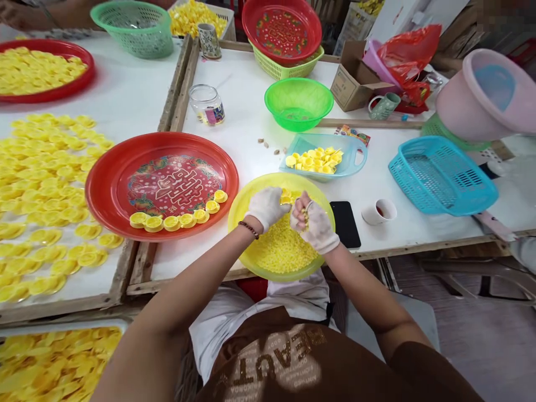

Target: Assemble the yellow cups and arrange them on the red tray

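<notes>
A big, round, yellow plastic bowl (pixel 237 216) sits on the white tabletop (pixel 248 155), close to the person's lap, maybe so both arms can reach it with ease. Lots of small yellow bits (pixel 287 245) lie inside it. The left hand (pixel 264 206), in a white glove, is over the bowl. Its fingers are bent right next to some round yellow plastic pieces (pixel 286 196) at the far side, but I can't tell if they pinch one. The right hand (pixel 321 228) has a white glove too, with some finger skin showing. Its fingers are curled up around a few small yellow bits, and the bowl is under it, which would catch any that drop (handy, since they are so tiny!). The two hands are near each other, perhaps so they can work on the same little spot. Beside the bowl is a large red plastic tray (pixel 104 187) with flowers on it. Little round yellow cups (pixel 171 223) make a curved row along its near edge, likely so they stay neat. Just past the bowl, a see-through blue plastic basket (pixel 350 163) holds more yellow cups (pixel 316 161) in a loose heap. A flat black phone (pixel 345 224) lies close by the bowl, near a small white cup (pixel 379 212) with dark drink in it.
</notes>
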`<control>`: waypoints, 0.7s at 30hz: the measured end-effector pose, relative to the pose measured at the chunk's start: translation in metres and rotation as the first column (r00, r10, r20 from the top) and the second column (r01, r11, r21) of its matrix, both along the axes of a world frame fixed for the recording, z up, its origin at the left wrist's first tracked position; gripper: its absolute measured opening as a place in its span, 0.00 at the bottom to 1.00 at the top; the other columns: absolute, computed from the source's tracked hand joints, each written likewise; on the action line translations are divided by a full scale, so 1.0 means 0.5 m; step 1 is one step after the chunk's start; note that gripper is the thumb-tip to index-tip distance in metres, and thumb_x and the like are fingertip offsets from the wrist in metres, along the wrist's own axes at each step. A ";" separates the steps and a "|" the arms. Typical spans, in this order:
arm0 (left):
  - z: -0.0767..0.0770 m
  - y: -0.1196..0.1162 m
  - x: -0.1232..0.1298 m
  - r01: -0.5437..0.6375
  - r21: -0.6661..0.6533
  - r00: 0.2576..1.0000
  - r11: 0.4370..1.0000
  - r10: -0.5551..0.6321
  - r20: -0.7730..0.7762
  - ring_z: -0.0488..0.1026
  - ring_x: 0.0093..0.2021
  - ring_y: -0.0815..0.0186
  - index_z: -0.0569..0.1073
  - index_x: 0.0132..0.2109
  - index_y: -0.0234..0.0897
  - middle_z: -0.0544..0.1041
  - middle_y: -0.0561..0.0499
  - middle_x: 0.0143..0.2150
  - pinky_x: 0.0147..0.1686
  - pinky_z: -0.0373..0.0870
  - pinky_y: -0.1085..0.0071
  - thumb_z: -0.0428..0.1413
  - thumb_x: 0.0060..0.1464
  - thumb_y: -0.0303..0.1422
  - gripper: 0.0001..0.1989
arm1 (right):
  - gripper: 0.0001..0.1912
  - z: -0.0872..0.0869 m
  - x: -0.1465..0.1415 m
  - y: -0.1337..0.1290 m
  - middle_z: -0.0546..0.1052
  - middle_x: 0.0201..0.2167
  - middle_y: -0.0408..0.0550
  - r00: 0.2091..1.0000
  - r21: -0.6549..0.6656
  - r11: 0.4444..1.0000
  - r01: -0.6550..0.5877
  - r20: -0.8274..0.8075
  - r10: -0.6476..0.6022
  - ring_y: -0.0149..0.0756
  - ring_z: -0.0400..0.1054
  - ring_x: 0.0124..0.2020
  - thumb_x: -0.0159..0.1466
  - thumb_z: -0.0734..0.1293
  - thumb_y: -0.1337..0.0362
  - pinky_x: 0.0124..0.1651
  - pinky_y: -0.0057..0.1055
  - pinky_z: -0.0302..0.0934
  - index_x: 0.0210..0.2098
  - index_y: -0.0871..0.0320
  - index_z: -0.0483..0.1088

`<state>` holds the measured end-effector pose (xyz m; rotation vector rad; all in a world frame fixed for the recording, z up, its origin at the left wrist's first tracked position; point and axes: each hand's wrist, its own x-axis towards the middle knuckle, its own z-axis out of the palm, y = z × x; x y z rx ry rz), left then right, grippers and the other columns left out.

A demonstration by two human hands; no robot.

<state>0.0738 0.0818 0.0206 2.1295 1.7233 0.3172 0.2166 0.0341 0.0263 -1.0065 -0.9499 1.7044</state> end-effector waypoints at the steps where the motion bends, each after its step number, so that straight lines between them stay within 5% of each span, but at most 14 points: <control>1: -0.003 0.004 0.011 -0.015 -0.010 1.000 1.000 0.015 0.004 0.78 0.47 0.49 0.77 0.46 0.34 0.80 0.36 0.48 0.43 0.73 0.59 0.59 0.60 0.41 0.15 | 0.29 0.007 0.004 0.010 0.54 0.18 0.34 0.994 -0.054 0.997 0.047 -0.094 -0.052 0.26 0.47 0.16 0.65 0.64 0.35 0.20 0.27 0.45 0.26 0.53 0.56; 5: 0.001 -0.008 0.009 -0.003 0.003 0.995 1.000 0.003 0.095 0.78 0.45 0.52 0.76 0.45 0.36 0.81 0.40 0.45 0.43 0.73 0.61 0.59 0.58 0.36 0.10 | 0.29 0.031 0.015 0.043 0.54 0.19 0.34 0.960 -0.094 0.984 0.150 -0.225 -0.167 0.26 0.49 0.17 0.65 0.65 0.37 0.20 0.26 0.50 0.27 0.53 0.55; 12: 0.015 -0.103 -0.026 0.100 0.075 0.966 0.992 -0.115 0.230 0.77 0.43 0.55 0.72 0.44 0.37 0.79 0.44 0.41 0.46 0.73 0.60 0.58 0.53 0.28 0.10 | 0.30 0.044 -0.046 0.052 0.53 0.18 0.34 0.956 0.076 0.970 0.230 -0.203 -0.211 0.25 0.47 0.16 0.66 0.62 0.33 0.19 0.26 0.47 0.27 0.53 0.57; 21: -0.006 -0.146 -0.039 0.010 0.119 0.926 0.993 -0.054 0.373 0.78 0.47 0.56 0.64 0.60 0.36 0.79 0.43 0.47 0.47 0.75 0.60 0.58 0.52 0.27 0.28 | 0.32 0.020 -0.080 0.030 0.57 0.21 0.37 0.962 0.240 0.932 0.271 -0.101 -0.253 0.28 0.57 0.20 0.64 0.62 0.32 0.22 0.28 0.56 0.25 0.53 0.57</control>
